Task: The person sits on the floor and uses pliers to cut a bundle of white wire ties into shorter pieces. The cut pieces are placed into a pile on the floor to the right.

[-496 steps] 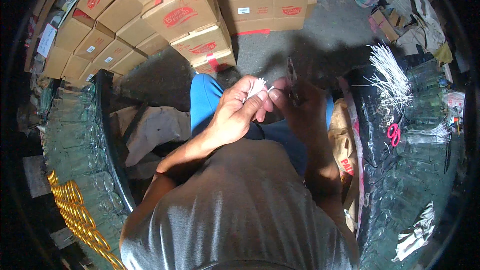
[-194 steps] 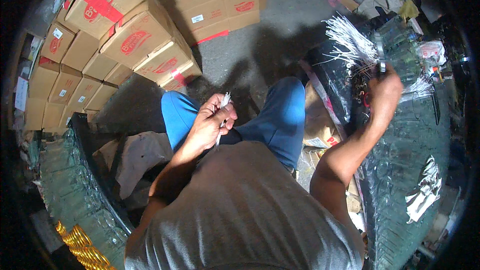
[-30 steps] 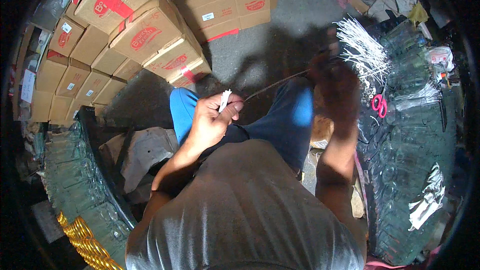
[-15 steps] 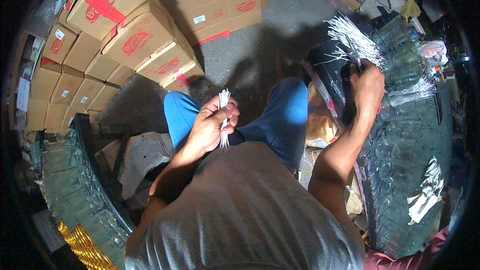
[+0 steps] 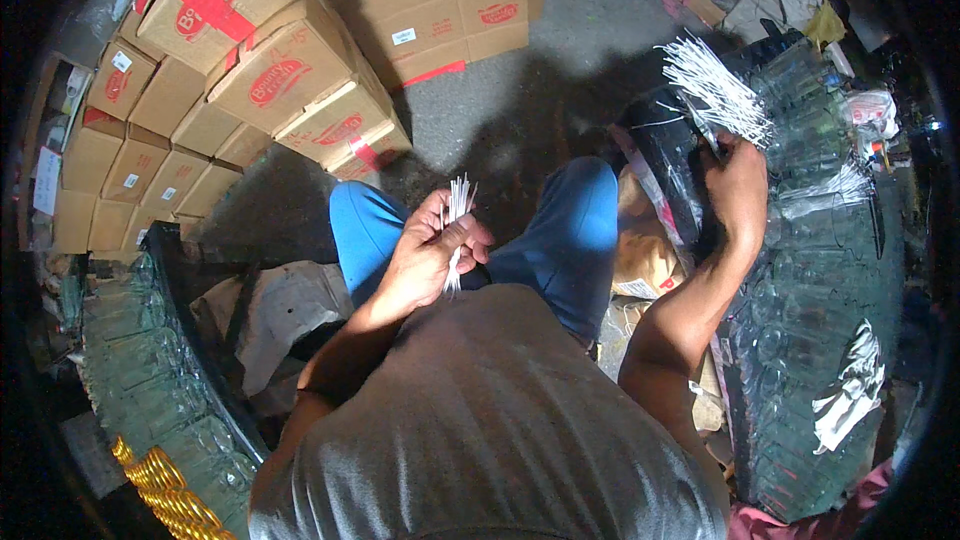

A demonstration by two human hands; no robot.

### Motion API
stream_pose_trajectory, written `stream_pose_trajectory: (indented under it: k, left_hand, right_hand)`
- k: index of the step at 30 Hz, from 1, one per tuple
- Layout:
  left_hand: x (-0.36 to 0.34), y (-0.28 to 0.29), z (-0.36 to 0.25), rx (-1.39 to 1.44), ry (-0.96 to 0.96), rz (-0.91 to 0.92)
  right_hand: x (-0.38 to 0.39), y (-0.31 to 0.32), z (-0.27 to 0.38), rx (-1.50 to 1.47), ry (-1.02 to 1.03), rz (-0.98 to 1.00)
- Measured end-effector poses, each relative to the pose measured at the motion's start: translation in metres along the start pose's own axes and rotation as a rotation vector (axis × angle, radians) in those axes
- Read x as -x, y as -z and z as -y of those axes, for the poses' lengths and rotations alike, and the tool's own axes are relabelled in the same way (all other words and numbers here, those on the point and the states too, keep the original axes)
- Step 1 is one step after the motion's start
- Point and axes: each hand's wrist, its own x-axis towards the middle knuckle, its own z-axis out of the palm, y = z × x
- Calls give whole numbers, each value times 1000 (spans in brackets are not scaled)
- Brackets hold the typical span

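Above my lap, my left hand [image 5: 428, 250] is closed round a small bundle of thin white wick-like strands [image 5: 459, 198]. The strands stand nearly upright, their tops a little fanned out, with lower ends showing under the fingers. Out to the right, my right hand [image 5: 738, 185] is closed at the near side of a larger heap of the same white strands [image 5: 712, 85]. A slim grey metal tool [image 5: 704, 128], perhaps scissors or tweezers, sticks out from its fingers against the heap. My palm hides the tool's other end.
Rows of clear glassware [image 5: 800, 320] line my right side, with a white cloth [image 5: 850, 390] and more white strands [image 5: 830, 190] on top. Similar glassware [image 5: 150, 360] and gold-coloured pieces [image 5: 165, 490] are at left. Cardboard boxes [image 5: 290, 70] are stacked ahead; a brown bag [image 5: 640, 255] lies beside my right knee.
The bundle in my left hand has fanned out at its top and shifted slightly right, as the fingers loosened. My right hand stays by the heap, barely moved.
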Motion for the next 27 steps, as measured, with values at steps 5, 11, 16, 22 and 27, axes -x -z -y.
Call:
stream_pose_trajectory:
  k: [5,11,16,22,27]
  left_hand:
    - [0,-7,-5,25,4,-14]
    - [1,-4,-11,51,-9,-6]
    - [2,-10,-19,36,-57,-1]
    - [4,-12,-25,41,-153,-16]
    - [2,-14,-28,76,-159,-11]
  right_hand:
    - [1,6,3,-25,-40,-50]
    - [-5,-7,20,125,63,-6]
    - [-2,-6,20,152,72,-101]
    - [20,-11,54,-470,15,-271]
    - [58,-62,93,-1438,106,185]
